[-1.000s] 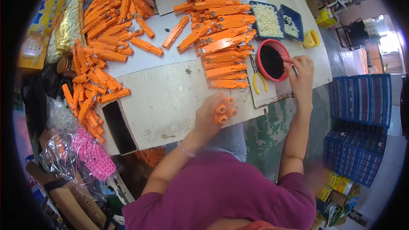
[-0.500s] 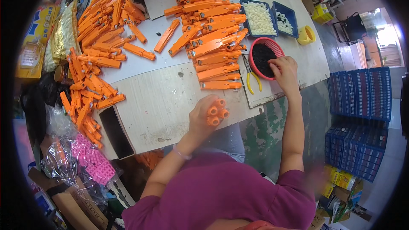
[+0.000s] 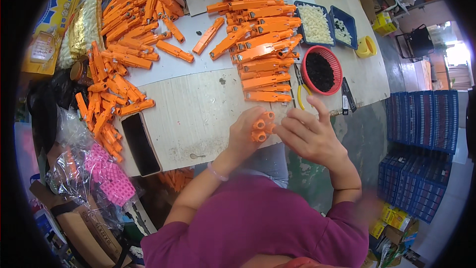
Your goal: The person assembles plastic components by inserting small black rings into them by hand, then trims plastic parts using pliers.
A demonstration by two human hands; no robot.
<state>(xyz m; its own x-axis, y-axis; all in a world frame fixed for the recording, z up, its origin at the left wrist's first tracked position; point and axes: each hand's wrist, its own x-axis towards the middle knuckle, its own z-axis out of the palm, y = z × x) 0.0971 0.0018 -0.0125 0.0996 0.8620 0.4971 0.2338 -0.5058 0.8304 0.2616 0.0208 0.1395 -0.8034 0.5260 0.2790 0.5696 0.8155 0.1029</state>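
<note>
Near the table's front edge, my left hand point(image 3: 242, 133) is wrapped round a bundle of several orange plastic parts point(image 3: 260, 125), their round hollow ends facing up. My right hand point(image 3: 317, 139) is beside the bundle, its thumb and fingers bent close to one of the ends. Whatever those fingers pinch is hidden or too small to make out. Beyond the right hand stands a round red basket point(image 3: 338, 67) holding small black pieces point(image 3: 320, 71). Yellow-handled pliers point(image 3: 301, 92) lie just left of the basket. A stack of similar orange parts point(image 3: 265, 52) lies ahead of my hands.
More orange parts point(image 3: 130, 52) are heaped at the left, near a dark phone point(image 3: 142, 144). Two blue trays point(image 3: 331, 39) with small white pieces and a yellow ring-shaped roll point(image 3: 366, 47) sit at the back right. Blue crates point(image 3: 421, 121) are stacked beyond the table's right side.
My right hand has left the red basket and come back toward me, up to the orange bundle. My left hand keeps hold of the bundle. The whole view has shifted slightly.
</note>
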